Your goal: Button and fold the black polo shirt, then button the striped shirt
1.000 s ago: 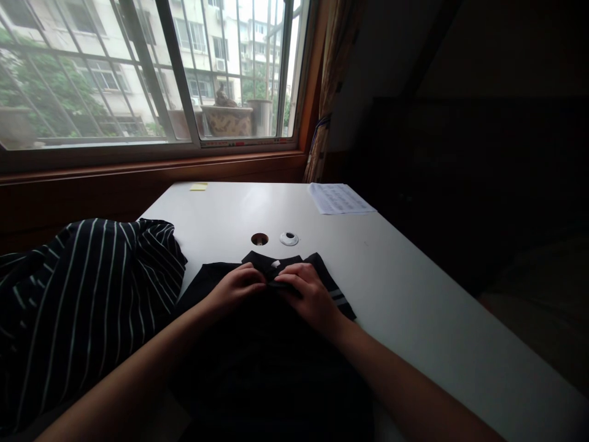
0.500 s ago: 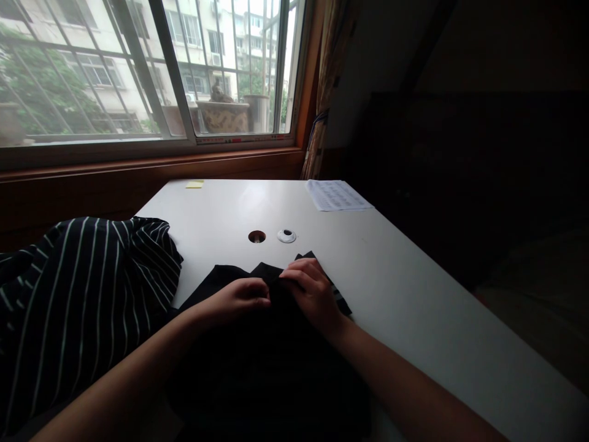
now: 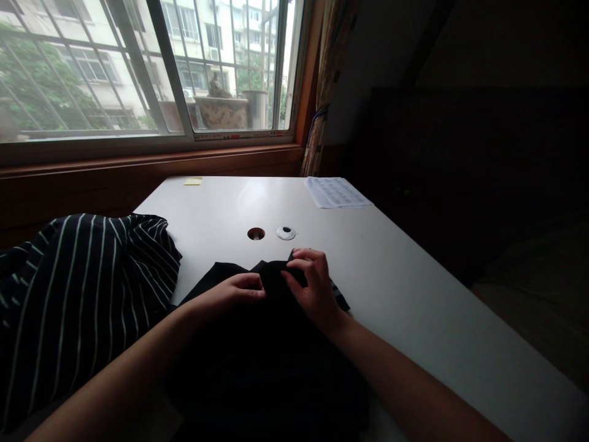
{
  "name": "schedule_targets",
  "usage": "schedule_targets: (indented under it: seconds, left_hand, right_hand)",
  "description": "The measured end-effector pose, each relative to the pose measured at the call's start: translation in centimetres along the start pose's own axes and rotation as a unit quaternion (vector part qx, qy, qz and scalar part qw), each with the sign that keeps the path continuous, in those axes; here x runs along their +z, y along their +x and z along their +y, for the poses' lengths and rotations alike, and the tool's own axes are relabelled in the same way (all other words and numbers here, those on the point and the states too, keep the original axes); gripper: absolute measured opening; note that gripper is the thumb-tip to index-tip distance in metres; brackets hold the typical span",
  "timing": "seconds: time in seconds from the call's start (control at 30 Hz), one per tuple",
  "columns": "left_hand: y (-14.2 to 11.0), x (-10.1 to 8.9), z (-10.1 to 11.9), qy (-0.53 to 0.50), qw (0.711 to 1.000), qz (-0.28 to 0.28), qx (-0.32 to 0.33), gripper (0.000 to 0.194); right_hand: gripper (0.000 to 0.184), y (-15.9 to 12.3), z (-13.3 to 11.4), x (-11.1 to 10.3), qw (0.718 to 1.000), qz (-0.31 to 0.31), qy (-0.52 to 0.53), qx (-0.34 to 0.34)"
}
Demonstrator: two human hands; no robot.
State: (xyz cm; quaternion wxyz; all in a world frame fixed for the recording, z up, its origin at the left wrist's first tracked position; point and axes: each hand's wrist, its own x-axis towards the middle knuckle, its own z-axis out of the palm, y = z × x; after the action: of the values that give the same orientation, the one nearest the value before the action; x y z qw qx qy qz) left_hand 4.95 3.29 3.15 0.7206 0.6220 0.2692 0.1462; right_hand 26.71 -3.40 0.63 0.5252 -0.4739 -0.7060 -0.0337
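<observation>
A black garment (image 3: 257,356) lies flat on the white table (image 3: 405,294) in front of me. My left hand (image 3: 234,291) rests on its upper part, fingers curled and pinching the cloth near the collar. My right hand (image 3: 310,282) is closed on a fold of the black cloth at the garment's top edge, lifting it slightly. A striped cuff of the garment shows just right of my right hand.
A black shirt with thin white stripes (image 3: 78,294) is heaped at the table's left edge. A cable hole (image 3: 256,233) and its white cap (image 3: 286,232) sit mid-table. A printed sheet (image 3: 337,192) and a yellow sticky note (image 3: 192,181) lie by the window.
The collar with its white label has been folded under and is hidden now. My right hand has shifted up and gripped the fold; my left hand drew back slightly.
</observation>
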Motion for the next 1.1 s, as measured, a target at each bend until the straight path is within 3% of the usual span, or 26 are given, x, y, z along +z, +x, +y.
schedule_targets:
  seconds: [0.1, 0.3, 0.57, 1.1]
  left_hand:
    - [0.1, -0.1, -0.3, -0.055, 0.998, 0.039, -0.001, 0.025]
    - [0.6, -0.3, -0.7, -0.103, 0.991, 0.083, -0.011, 0.023]
    - [0.9, -0.7, -1.4, -0.087, 0.993, 0.083, -0.009, 0.028]
    - [0.4, -1.1, -2.2, -0.196, 0.979, 0.052, -0.007, 0.032]
  right_hand:
    - [0.029, -0.3, -0.1, -0.3, 0.999, 0.022, -0.02, -0.043]
    - [0.029, -0.5, -0.3, -0.1, 0.989, -0.111, -0.013, -0.096]
    - [0.029, -0.3, -0.3, 0.0, 0.989, -0.12, 0.004, -0.09]
    - [0.032, -0.2, 0.0, 0.5, 0.983, -0.151, 0.096, -0.028]
